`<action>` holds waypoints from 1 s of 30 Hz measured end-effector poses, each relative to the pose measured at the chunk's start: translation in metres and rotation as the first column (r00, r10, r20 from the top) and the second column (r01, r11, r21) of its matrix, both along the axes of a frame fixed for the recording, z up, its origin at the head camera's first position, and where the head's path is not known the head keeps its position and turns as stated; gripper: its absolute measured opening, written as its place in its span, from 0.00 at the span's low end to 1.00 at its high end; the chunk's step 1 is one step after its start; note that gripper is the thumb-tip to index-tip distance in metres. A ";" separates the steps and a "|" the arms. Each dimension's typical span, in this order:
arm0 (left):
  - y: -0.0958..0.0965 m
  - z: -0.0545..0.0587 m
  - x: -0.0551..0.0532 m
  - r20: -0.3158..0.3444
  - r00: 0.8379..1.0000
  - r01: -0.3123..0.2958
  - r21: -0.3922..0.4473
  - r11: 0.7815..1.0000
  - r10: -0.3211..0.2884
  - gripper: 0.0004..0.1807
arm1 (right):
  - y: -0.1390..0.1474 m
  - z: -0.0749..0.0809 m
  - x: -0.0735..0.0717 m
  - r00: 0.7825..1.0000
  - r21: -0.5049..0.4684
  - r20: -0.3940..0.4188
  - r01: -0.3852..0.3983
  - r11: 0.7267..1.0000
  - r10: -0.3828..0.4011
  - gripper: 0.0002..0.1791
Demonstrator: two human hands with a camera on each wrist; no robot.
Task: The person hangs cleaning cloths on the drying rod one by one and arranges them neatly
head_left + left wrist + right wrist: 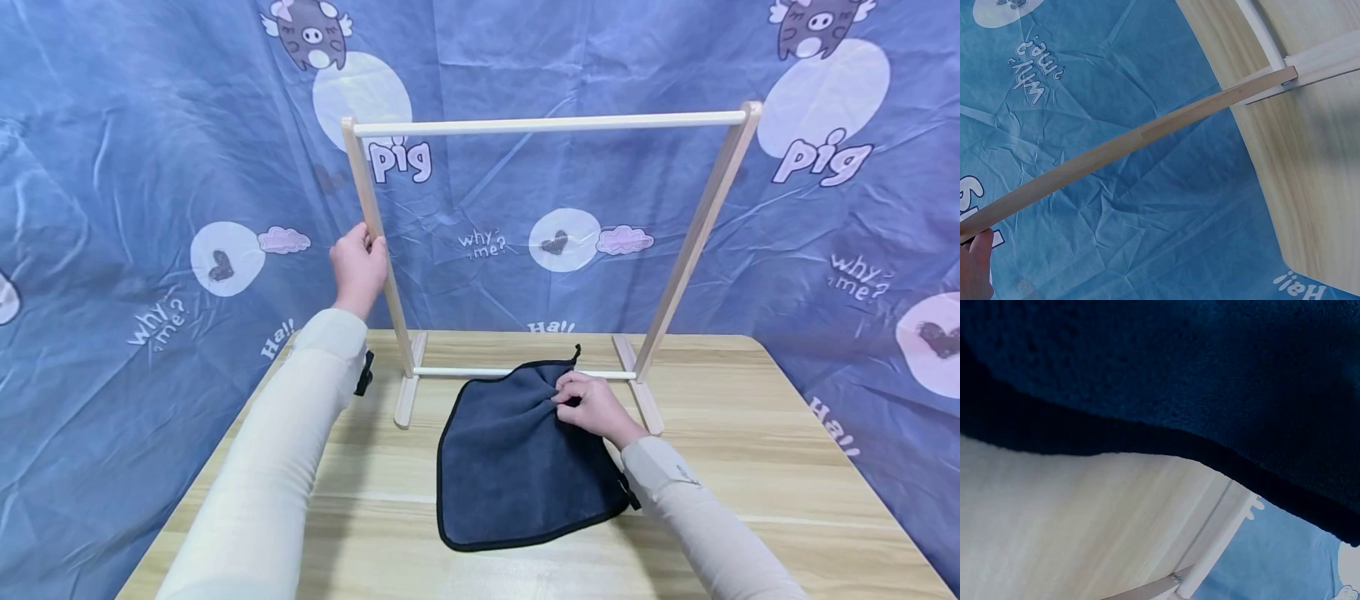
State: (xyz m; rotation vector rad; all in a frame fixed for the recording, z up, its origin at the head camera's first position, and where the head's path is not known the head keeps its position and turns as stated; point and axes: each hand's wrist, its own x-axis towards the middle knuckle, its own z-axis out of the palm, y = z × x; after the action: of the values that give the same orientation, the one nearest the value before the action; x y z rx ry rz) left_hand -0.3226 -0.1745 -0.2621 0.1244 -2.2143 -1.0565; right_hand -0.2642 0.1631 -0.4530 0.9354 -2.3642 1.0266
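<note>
1. Use the left hand (360, 265), seen gripping the left post (393, 312) below the top rail (547, 126), as a brace; probably enough to stop wobble in the wooden rack (705, 237).
2. Steady gently, without tugging; a likely risk, so high on the post, of tipping or sliding the feet (406, 404) across the desk (757, 467).
3. Find the dark cloth (502, 467) in front of the rack, over the desk, hiding part of the lower rail (442, 372).
4. Note the right hand (592, 406), seen pinching the cloth with curled fingers, with creases fanning from the grip.
5. Take care with so small a hold; likely to sag leftward. Better to smooth the bunched folds.
6. Watch the near hem (517, 546); impossible to tell whether touching the desk, so raise rather than drag.
7. Mind the small loop (577, 353) at the far corner; possibly prone to snagging on the lower rail.
</note>
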 end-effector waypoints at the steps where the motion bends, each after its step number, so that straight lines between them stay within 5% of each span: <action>1: 0.000 0.000 0.000 0.001 1.000 0.000 0.000 1.000 0.000 0.08 | 0.000 0.001 0.000 1.000 -0.002 -0.004 0.000 1.000 0.000 0.09; 30: -0.001 -0.001 -0.002 0.027 1.000 0.011 0.002 1.000 -0.011 0.09 | -0.002 0.029 -0.002 0.998 -0.096 -0.043 0.038 0.995 -0.043 0.08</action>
State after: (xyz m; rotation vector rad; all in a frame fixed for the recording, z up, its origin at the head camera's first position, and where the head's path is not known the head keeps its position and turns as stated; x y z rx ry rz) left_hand -0.3247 -0.1755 -0.2629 0.1287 -2.2406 -1.0692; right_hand -0.2662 0.1611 -0.4243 0.8630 -2.2666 1.0809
